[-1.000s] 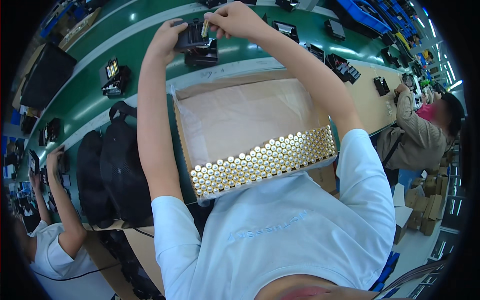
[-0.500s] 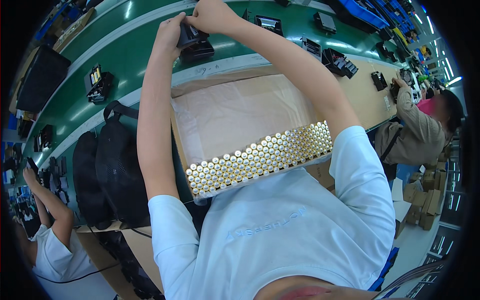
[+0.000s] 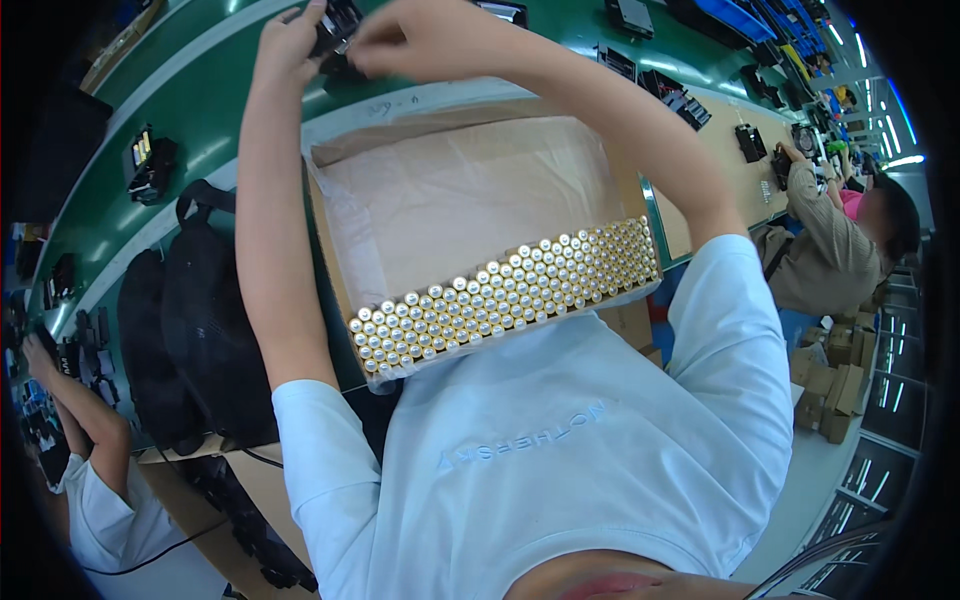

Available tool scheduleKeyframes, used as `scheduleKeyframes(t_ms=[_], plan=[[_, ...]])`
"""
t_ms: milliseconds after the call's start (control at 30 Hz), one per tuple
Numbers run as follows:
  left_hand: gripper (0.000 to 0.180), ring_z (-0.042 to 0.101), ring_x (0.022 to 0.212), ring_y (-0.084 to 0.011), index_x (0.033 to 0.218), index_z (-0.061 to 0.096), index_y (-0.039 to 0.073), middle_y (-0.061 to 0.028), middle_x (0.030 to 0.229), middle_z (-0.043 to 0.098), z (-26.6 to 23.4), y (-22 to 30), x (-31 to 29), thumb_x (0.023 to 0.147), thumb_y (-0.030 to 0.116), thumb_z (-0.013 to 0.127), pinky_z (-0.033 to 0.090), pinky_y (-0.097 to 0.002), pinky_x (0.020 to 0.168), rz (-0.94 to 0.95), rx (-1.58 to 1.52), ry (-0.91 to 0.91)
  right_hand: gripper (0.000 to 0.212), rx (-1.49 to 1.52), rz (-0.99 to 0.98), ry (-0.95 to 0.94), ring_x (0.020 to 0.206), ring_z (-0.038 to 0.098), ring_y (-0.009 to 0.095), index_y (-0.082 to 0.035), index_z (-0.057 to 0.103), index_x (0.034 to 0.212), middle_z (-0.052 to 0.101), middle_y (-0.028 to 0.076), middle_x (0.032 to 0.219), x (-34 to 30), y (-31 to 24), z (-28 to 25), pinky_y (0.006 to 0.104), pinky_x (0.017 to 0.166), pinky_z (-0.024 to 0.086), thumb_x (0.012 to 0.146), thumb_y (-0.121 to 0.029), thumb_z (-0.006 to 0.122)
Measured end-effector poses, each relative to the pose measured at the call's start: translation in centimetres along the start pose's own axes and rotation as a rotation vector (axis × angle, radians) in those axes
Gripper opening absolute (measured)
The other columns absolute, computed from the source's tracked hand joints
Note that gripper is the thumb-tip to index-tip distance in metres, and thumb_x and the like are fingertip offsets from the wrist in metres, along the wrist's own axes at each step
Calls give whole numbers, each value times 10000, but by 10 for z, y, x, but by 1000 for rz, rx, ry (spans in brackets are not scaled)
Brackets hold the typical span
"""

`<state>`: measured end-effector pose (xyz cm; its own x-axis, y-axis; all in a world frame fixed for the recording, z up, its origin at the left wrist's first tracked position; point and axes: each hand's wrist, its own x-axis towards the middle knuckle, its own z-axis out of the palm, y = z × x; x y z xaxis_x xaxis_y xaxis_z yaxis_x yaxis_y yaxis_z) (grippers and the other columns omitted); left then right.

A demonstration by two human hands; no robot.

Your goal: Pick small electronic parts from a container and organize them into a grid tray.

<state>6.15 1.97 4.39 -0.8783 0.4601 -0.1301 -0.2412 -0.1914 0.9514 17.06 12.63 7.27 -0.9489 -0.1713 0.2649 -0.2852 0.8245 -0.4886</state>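
Note:
At the top of the head view, my left hand (image 3: 288, 42) is closed round the edge of a small black plastic device (image 3: 337, 24), held over the green bench. My right hand (image 3: 425, 42) is just right of the device, its fingers curled and smeared by motion; whether they hold anything I cannot tell. Beneath the device sits another dark part (image 3: 342, 68), partly hidden by my hands. Close to my chest, an open cardboard box (image 3: 325, 235) lined with clear plastic carries tightly packed rows of upright batteries (image 3: 500, 300) along its near side.
Black bags (image 3: 215, 320) lie left of the box. Further black devices stand on the bench, one with yellow inside (image 3: 150, 165) at left, others (image 3: 672, 98) at right. A co-worker (image 3: 835, 235) works at the right, another person's arm (image 3: 90, 425) shows at the left.
My right hand has come away from the device toward the right. My left hand and the device have shifted up and left in the picture, as the whole view moved slightly.

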Motion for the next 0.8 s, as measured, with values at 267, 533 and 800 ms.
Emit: scheduleKeyframes(t_ms=[267,533,800], plan=[[331,628,896,-277,1136,586,-63,-199,1023,617,-22,-3,26,907,166,658,593,-399,742,-18,18,42,224,226,57,-800,740,619,227,-21,683,1052,708,77,938,-122,-54,1,340,697,492,864,-127,626],[323,630,899,-279,1136,585,-64,-203,1028,616,-23,-5,29,906,150,660,596,-399,740,17,63,44,301,273,134,-946,847,645,294,-26,640,1154,704,100,1021,-142,-59,5,385,798,491,870,-123,619],[316,633,901,-282,1136,585,-66,-207,1033,614,-27,-8,30,905,135,662,598,-398,739,69,100,65,306,259,73,-816,872,653,295,-17,638,1163,706,105,1035,-154,-61,8,398,819,500,869,-101,631]])
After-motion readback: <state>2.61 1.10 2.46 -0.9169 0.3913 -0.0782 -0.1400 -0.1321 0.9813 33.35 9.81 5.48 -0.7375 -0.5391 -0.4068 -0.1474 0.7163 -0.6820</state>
